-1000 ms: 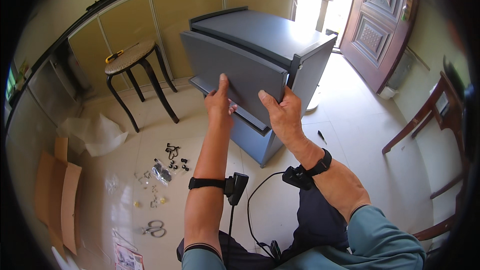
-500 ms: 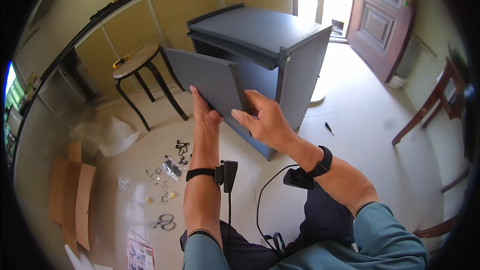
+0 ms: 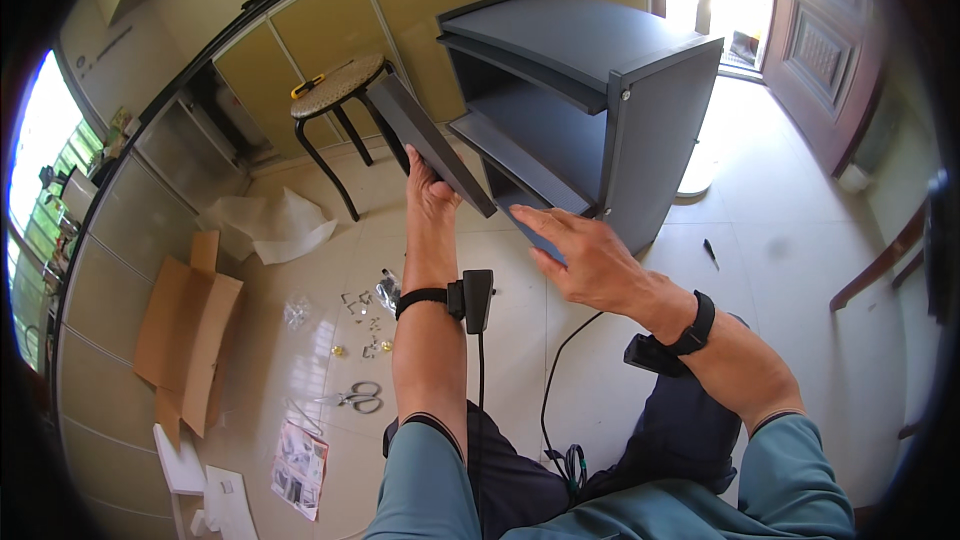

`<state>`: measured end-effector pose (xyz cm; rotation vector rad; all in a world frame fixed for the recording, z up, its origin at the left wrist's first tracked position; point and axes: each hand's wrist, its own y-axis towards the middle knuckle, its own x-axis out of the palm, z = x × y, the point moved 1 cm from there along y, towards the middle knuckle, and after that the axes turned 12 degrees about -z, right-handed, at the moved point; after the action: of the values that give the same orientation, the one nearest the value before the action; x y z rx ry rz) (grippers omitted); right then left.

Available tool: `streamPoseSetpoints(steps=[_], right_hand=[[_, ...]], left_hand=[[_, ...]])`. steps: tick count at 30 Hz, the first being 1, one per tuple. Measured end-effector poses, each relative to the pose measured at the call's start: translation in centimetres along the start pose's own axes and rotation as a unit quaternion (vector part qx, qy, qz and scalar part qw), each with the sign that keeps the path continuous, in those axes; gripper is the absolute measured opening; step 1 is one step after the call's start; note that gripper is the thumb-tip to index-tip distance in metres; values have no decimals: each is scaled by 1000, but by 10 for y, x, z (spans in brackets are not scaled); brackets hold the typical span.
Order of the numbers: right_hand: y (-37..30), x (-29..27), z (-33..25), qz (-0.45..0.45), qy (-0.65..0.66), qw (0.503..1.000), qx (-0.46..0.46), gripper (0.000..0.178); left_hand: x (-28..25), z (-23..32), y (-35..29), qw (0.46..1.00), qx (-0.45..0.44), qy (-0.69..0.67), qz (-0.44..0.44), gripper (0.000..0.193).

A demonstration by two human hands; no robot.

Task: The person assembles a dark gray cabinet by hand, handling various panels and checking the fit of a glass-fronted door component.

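Grey board panel (image 3: 430, 143): one, in hand

Position: tilted, nearly edge-on, between round stool (image 3: 345, 90) and open-fronted cabinet (image 3: 580, 35); left hand (image 3: 432, 188) holds it near mid-length; right hand (image 3: 590, 255) empty, fingers extended, just beside its lower end; handling likely stiff, fairly heavy, smooth, chip-prone at corners; best gripped along opposite edges; count: one panel; one cabinet; one stool; one cardboard box (image 3: 180, 325); one pair of scissors (image 3: 350, 400); two small yellow pieces (image 3: 338, 350).

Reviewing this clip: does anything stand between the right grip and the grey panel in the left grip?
Nothing visible does. The right grip, fingers extended, is beside the lower end of the grey panel, with only a narrow gap showing; the left grip holds the panel.
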<state>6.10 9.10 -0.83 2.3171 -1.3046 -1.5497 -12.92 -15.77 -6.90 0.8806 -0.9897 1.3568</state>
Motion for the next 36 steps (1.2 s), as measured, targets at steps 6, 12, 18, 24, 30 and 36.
streamPoseSetpoints(steps=[6, 12, 18, 24, 30, 36], right_hand=[[4, -2, -2, 11, -98, 994, -46, 60], [5, 3, -2, 0, -144, 989, -41, 64], [8, 8, -4, 10, -171, 984, -57, 64], [10, 8, -7, 5, -161, 986, -48, 64], [9, 13, -7, 71, -138, 983, -103, 43], [12, 9, -6, 102, -130, 981, -102, 28]], left_hand=[[1, -11, 3, 1000, 5, 22, -10, 71], [-2, -12, 10, 999, -2, -40, 11, 68], [-6, -8, 12, 999, -20, -39, 21, 66], [-4, -8, 6, 999, -22, -45, -1, 58], [0, -2, -13, 964, -178, -176, -86, 48], [50, -20, -60, 923, -133, -244, -266, 23]])
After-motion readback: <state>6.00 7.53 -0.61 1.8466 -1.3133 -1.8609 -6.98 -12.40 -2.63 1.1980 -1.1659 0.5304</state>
